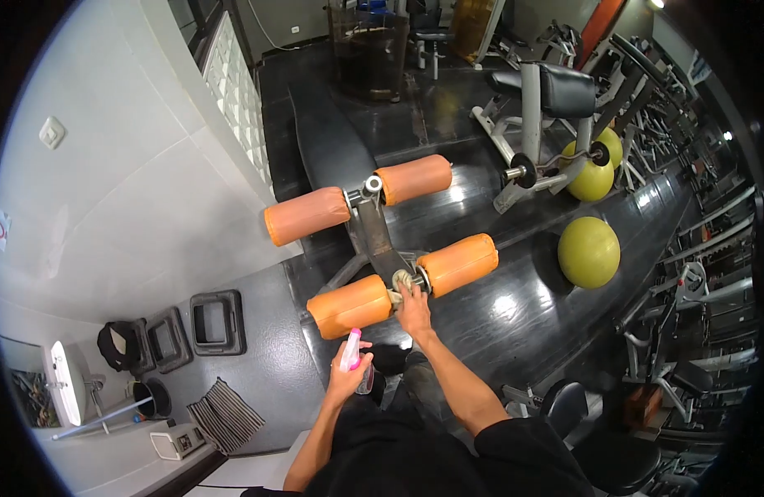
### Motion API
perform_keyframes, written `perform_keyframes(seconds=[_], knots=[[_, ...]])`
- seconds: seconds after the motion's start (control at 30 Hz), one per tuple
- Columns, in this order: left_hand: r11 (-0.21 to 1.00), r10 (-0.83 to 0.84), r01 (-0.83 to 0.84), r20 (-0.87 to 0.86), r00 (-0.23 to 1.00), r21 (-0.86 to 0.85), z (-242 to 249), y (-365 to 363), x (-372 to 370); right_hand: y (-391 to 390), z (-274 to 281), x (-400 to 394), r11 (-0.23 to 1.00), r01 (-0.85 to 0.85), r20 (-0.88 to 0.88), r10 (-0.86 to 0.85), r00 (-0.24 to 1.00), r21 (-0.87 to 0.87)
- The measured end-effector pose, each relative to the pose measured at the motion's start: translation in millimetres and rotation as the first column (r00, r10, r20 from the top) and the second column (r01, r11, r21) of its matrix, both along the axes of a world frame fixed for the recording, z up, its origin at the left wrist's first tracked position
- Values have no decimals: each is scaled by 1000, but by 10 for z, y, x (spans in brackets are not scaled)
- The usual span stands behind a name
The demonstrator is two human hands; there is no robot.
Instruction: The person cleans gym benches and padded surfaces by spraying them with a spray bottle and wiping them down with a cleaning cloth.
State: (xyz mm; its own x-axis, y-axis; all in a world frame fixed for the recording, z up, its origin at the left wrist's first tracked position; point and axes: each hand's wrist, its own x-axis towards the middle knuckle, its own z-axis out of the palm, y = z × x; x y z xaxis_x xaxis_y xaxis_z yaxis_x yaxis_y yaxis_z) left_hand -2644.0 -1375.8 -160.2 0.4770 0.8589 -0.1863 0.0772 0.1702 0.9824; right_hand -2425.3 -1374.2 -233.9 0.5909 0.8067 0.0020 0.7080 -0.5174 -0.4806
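Observation:
My right hand presses a light, crumpled cloth against the metal bar of the exercise bench, between its two lower orange foam rollers. One lower roller lies to the left of the cloth, the other to the right. Closed around a spray bottle with a pink and white head, my left hand is just below the left roller. Farther up the frame are two more orange rollers and the black bench pad.
A yellow exercise ball rests on the black floor to the right. Behind it stands a grey-framed machine with a black pad. Black step platforms, a striped mat and a white sink are on the left.

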Motion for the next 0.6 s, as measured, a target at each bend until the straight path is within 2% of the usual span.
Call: perform_keyframes(seconds=[0.07, 0.1, 0.13, 0.23, 0.27, 0.33, 0.37, 0.4, 0.47, 0.53, 0.57, 0.6], knots=[[999, -44, 44, 27, 999, 3, 44, -26, -4, -71, 51, 34, 981, -180, -260, 156, 953, -73], [996, -86, 86, 14, 996, 2, 13, -24, -16, -36, 96, 116, 978, -205, -324, 183, 928, -35], [996, -89, 89, 16, 996, 4, -25, -29, -5, -1, 135, 164, 979, -202, -322, 180, 929, -35], [991, -135, 134, 19, 991, 26, -65, -35, 35, 62, 124, 200, 991, 8, -85, 4, 996, 135], [989, -146, 145, 17, 989, 39, -62, -34, 54, 26, 103, 154, 990, 12, -84, -1, 996, 138], [984, -172, 170, 19, 985, 59, -51, -16, 104, -86, 76, 97, 999, -9, -96, 12, 995, 32], [976, -216, 216, -24, 976, 31, -40, -6, 134, -130, 74, 121, 999, -27, -182, 18, 983, -44], [964, -264, 265, -64, 962, 2, -32, 17, 188, -180, 48, 161, 999, -8, -173, 1, 985, -37], [943, -332, 333, -64, 941, 6, 102, 51, 314, -371, -94, 290, 988, -95, -470, 143, 871, 124], [957, -291, 291, -27, 956, -18, 236, 68, 490, -560, -6, 284, 987, 125, -551, -51, 833, 99], [950, -313, 313, -38, 949, 4, 276, 86, 583, -652, 71, 318, 974, 192, -622, -77, 779, 120], [941, -338, 339, -31, 941, 8, 352, 83, 679, -737, 136, 362, 968, 217, -616, -97, 781, 124]])
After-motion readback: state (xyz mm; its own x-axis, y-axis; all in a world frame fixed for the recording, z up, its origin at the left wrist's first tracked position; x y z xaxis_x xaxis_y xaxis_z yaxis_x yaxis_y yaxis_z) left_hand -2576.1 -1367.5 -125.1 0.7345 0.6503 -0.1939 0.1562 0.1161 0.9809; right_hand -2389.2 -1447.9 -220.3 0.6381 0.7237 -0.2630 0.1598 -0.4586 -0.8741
